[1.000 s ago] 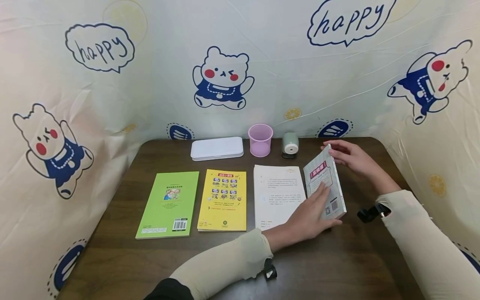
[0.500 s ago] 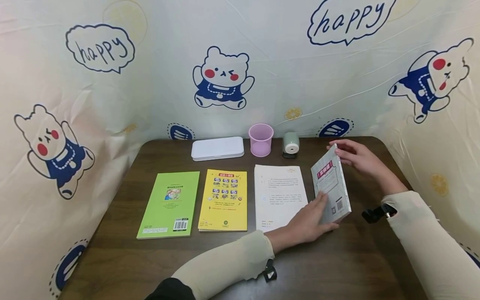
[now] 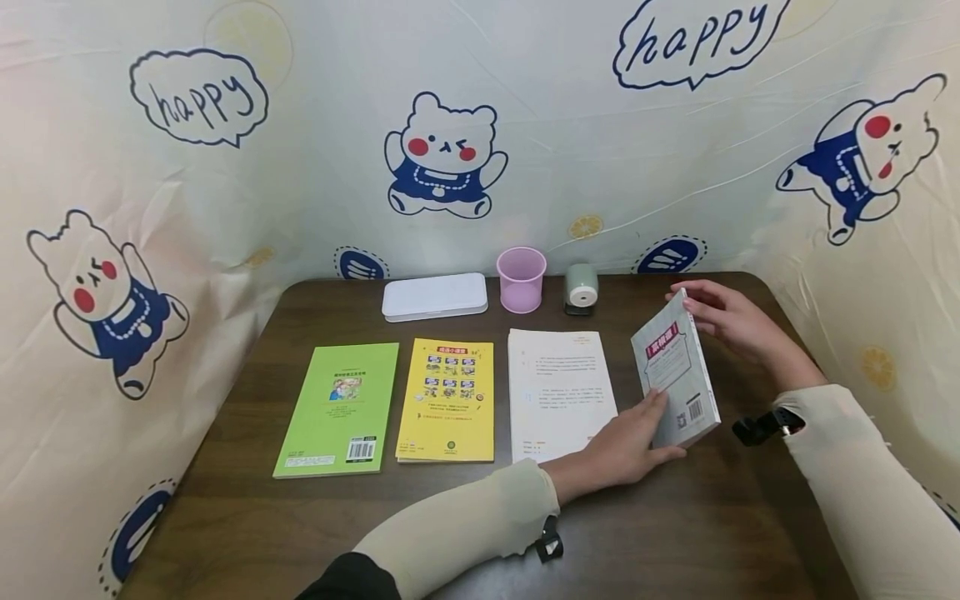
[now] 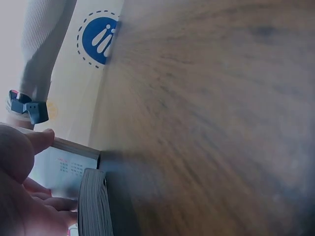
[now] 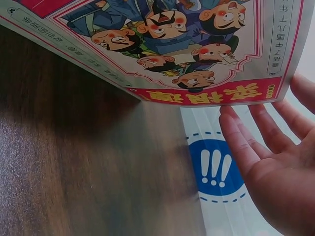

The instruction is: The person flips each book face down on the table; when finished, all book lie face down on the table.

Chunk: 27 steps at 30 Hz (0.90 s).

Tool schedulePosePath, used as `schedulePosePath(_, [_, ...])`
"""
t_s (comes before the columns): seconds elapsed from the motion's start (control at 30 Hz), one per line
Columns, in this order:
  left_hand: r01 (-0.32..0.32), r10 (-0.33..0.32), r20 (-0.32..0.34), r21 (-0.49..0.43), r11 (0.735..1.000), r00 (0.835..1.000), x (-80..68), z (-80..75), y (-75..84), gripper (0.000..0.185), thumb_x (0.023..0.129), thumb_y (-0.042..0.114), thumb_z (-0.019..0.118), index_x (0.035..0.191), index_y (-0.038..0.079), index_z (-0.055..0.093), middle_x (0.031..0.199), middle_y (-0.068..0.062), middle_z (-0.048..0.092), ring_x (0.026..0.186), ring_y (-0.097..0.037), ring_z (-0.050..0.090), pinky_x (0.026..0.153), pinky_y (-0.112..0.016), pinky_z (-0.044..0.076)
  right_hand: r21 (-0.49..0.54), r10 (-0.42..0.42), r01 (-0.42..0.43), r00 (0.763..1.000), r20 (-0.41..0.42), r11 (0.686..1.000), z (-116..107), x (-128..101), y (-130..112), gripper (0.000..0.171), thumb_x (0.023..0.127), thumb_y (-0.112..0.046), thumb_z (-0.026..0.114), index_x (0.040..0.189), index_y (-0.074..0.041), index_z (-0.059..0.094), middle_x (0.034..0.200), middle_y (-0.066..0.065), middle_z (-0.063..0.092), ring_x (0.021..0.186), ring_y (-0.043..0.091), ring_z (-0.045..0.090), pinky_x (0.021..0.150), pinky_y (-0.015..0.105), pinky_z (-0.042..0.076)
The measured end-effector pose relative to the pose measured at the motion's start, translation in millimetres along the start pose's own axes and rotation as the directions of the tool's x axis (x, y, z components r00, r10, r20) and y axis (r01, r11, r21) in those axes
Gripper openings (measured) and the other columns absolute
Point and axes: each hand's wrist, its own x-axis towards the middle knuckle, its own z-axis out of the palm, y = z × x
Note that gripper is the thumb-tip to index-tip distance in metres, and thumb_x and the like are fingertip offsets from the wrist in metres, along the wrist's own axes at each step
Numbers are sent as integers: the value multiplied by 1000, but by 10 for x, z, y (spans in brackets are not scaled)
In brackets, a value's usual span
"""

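Observation:
A grey book [image 3: 678,367] with a red title label stands tilted on the right of the table, its barcode side facing the head camera. My left hand [image 3: 626,437] grips its lower left part, with the thumb [image 4: 42,140] along the bottom edge and the fingers on the cover. At the top right corner my right hand [image 3: 731,321] holds the book by its edge. The right wrist view shows the other cover [image 5: 162,34], with cartoon figures and a red band. Beside the left hand lies a white book [image 3: 558,392] with printed text, partly hidden by that hand.
A yellow book [image 3: 446,417] and a green book [image 3: 337,433] lie flat further left. Along the back of the dark wooden table [image 3: 450,533] are a white case [image 3: 435,297], a pink cup [image 3: 521,283] and a small green device [image 3: 581,289]. Patterned cloth surrounds the table.
Both hands have shifted the grey book to the right, away from the white book, uncovering table between them. The other things have stayed in place.

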Motion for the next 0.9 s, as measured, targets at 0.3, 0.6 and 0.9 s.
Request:
schedulePosePath(0.3, [4, -4, 13, 10, 1000, 1000, 5, -1, 8, 85, 100, 53, 61, 165, 15, 22, 170, -5, 24, 151, -13, 33, 117, -28, 38, 50, -4, 3, 1000, 20, 999, -71, -31, 101, 46, 109, -22, 53, 151, -9, 44, 147, 9, 53, 109, 12, 64, 89, 24, 59])
schedulePosePath(0.6, [-5, 5, 15, 11, 1000, 1000, 33, 23, 9, 82, 101, 53, 60, 165, 16, 25, 170, -5, 25, 151, -15, 34, 118, -29, 37, 117, -1, -4, 999, 37, 993, -139, -35, 215, 44, 110, -21, 50, 152, -13, 44, 142, -6, 57, 110, 10, 64, 89, 24, 59])
schedulePosePath(0.9, [3, -5, 18, 82, 997, 1000, 29, 23, 38, 77, 101, 55, 58, 163, 18, 31, 169, -5, 29, 149, -14, 38, 114, -28, 43, 149, 8, -20, 997, 77, 989, -209, -69, 320, 48, 110, -21, 50, 157, -15, 40, 150, -6, 53, 116, 7, 64, 91, 24, 58])
